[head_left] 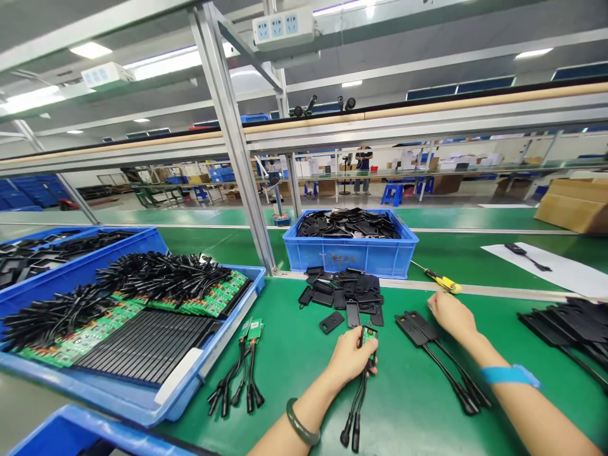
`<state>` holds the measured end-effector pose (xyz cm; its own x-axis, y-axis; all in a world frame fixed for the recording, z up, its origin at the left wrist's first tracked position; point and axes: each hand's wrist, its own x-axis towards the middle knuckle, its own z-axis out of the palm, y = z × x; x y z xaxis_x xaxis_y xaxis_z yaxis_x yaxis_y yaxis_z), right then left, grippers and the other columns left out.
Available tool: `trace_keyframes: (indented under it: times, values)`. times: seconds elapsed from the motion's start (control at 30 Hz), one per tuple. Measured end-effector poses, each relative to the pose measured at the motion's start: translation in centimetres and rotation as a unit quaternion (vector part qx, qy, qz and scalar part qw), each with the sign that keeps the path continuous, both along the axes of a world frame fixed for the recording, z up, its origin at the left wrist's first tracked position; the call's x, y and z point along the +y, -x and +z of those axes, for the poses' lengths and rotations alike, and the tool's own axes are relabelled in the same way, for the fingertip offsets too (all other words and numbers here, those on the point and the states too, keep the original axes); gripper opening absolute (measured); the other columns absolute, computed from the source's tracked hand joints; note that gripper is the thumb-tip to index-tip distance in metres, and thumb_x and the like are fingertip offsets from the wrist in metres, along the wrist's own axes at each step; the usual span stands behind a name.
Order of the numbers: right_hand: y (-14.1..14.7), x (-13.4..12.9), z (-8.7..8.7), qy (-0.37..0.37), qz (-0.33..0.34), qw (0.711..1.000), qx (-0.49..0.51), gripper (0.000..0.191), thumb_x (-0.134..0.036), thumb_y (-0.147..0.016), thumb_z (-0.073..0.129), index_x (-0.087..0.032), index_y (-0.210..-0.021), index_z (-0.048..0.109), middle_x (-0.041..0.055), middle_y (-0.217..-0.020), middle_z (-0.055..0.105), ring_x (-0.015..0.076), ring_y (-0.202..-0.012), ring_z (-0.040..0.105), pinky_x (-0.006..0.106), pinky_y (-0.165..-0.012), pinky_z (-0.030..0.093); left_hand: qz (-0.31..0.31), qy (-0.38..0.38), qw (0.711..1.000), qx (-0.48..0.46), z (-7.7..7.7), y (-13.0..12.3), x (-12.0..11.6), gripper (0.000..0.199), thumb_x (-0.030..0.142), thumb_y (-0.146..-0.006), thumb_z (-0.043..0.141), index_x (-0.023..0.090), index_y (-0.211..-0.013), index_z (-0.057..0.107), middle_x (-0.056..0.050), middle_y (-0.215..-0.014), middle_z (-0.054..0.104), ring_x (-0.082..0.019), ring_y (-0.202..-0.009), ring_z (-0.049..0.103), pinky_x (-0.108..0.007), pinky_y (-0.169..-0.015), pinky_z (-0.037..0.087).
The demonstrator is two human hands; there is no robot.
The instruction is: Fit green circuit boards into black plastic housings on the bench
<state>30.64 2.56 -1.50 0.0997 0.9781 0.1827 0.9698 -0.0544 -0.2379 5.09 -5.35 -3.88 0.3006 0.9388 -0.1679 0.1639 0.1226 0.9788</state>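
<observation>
My left hand [350,358] grips a black plastic case with a green circuit board [370,335] in it, thumb lying across the board. Two black cables [354,411] with connector ends hang from the case toward me. My right hand [451,315] is closed, fingers curled down over the table; whatever is in them is hidden. Just left of it lie closed black cases with cables [418,328]. Loose black case halves [346,292] are piled beyond my left hand. To its left rest a few green boards with cables [249,332].
A blue tray [190,386] of cabled boards stands at left. A blue bin [351,254] full of black parts sits behind the pile. Near my right hand lies a yellow screwdriver [444,280]. More cabled black cases [570,326] are stacked far right. A metal post [232,139] rises mid-left.
</observation>
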Motion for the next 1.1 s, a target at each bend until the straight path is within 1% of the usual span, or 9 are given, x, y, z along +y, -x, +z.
trace_keyframes:
  times: [0.07, 0.17, 0.27, 0.4, 0.57, 0.7, 0.87, 0.97, 1.1]
  values:
    - [-0.9, 0.8, 0.2, 0.013, -0.021, 1.0, -0.017, 0.022, -0.01, -0.078, 0.041, -0.008, -0.067, 0.06, 0.0262, -0.077, 0.063, 0.0346, -0.071, 0.063, 0.04, -0.058, 0.042, -0.018, -0.025, 0.999, 0.006, -0.2, 0.2, -0.1, 0.023, 0.035, -0.069, 0.058, 0.018, -0.081, 0.047, 0.001, -0.064, 0.057, -0.013, -0.048, 0.058, -0.019, -0.04, 0.04]
    - [0.8, 1.3, 0.5, 0.008, 0.0, 1.0, -0.018, 0.02, -0.009, -0.076, 0.044, -0.008, -0.065, 0.061, 0.026, -0.076, 0.063, 0.0346, -0.069, 0.063, 0.039, -0.057, 0.041, -0.043, -0.063, 0.997, 0.005, -0.6, 0.4, -0.3, 0.026, 0.025, -0.062, 0.065, 0.019, -0.083, 0.05, 0.002, -0.066, 0.056, -0.014, -0.052, 0.059, -0.021, -0.045, 0.042]
    - [5.1, 1.2, 0.5, 0.0, 0.09, 0.996, 0.013, 0.017, -0.015, -0.079, 0.047, -0.014, -0.071, 0.062, 0.0129, -0.073, 0.065, 0.0252, -0.07, 0.063, 0.032, -0.06, 0.042, -0.067, -0.058, 0.996, -0.014, -0.6, 0.3, -0.5, 0.028, 0.02, -0.061, 0.064, 0.02, -0.086, 0.05, 0.002, -0.065, 0.055, -0.015, -0.055, 0.06, -0.022, -0.046, 0.043]
    - [10.7, 0.3, 0.1, -0.013, 0.219, 0.974, 0.053, 0.007, -0.024, -0.077, 0.058, -0.022, -0.082, 0.061, 0.0009, -0.086, 0.063, 0.0145, -0.079, 0.06, 0.023, -0.068, 0.041, -0.099, -0.011, 0.994, -0.047, 0.1, 0.1, -0.6, 0.031, 0.016, -0.06, 0.06, 0.019, -0.087, 0.047, 0.004, -0.062, 0.052, -0.014, -0.049, 0.059, -0.02, -0.041, 0.042]
    - [14.1, -0.7, -0.6, -0.023, 0.21, 0.975, 0.062, 0.033, -0.05, -0.075, 0.059, -0.018, -0.084, 0.058, 0.0053, -0.078, 0.062, 0.0204, -0.068, 0.059, 0.029, -0.059, 0.04, -0.16, 0.027, 0.98, -0.118, 0.9, 0.2, -0.8, 0.043, 0.016, -0.055, 0.066, 0.016, -0.095, 0.051, 0.003, -0.063, 0.056, -0.009, -0.045, 0.054, -0.02, -0.043, 0.043]
    - [15.0, -1.2, -1.0, -0.029, 0.215, 0.973, 0.071, 0.051, -0.051, -0.07, 0.063, -0.015, -0.104, 0.051, 0.0055, -0.078, 0.063, 0.0225, -0.07, 0.06, 0.03, -0.059, 0.041, -0.213, 0.036, 0.965, -0.149, 1.1, 0.6, -1.0, 0.051, 0.026, -0.056, 0.074, 0.014, -0.102, 0.057, 0.001, -0.065, 0.057, -0.009, -0.047, 0.054, -0.021, -0.047, 0.044]
    - [14.6, -0.7, -1.0, -0.017, 0.253, 0.963, 0.087, 0.025, -0.041, -0.084, 0.05, -0.021, -0.097, 0.058, -0.0014, -0.069, 0.065, 0.0153, -0.066, 0.062, 0.024, -0.059, 0.042, -0.225, 0.034, 0.957, -0.181, 1.1, 0.8, -0.8, 0.06, 0.034, -0.056, 0.077, 0.015, -0.11, 0.057, 0.001, -0.066, 0.058, -0.008, -0.048, 0.055, -0.021, -0.047, 0.045]
    - [13.3, 0.4, -1.0, -0.039, 0.217, 0.972, 0.079, 0.023, -0.026, -0.089, 0.04, -0.019, -0.1, 0.058, 0.0044, -0.087, 0.067, 0.017, -0.082, 0.063, 0.027, -0.069, 0.044, -0.216, 0.042, 0.958, -0.183, 1.0, 0.6, -0.7, 0.063, 0.033, -0.053, 0.079, 0.014, -0.109, 0.057, 0.001, -0.065, 0.058, -0.008, -0.047, 0.055, -0.021, -0.046, 0.046]
    - [11.6, 1.8, -1.3, -0.05, 0.174, 0.982, 0.051, 0.031, -0.01, -0.082, 0.044, -0.016, -0.109, 0.057, 0.0116, -0.109, 0.062, 0.0217, -0.1, 0.058, 0.032, -0.081, 0.043, -0.211, 0.053, 0.959, -0.181, 1.0, 0.6, -0.7, 0.064, 0.033, -0.051, 0.081, 0.013, -0.107, 0.057, 0.002, -0.064, 0.058, -0.008, -0.046, 0.055, -0.02, -0.045, 0.045]
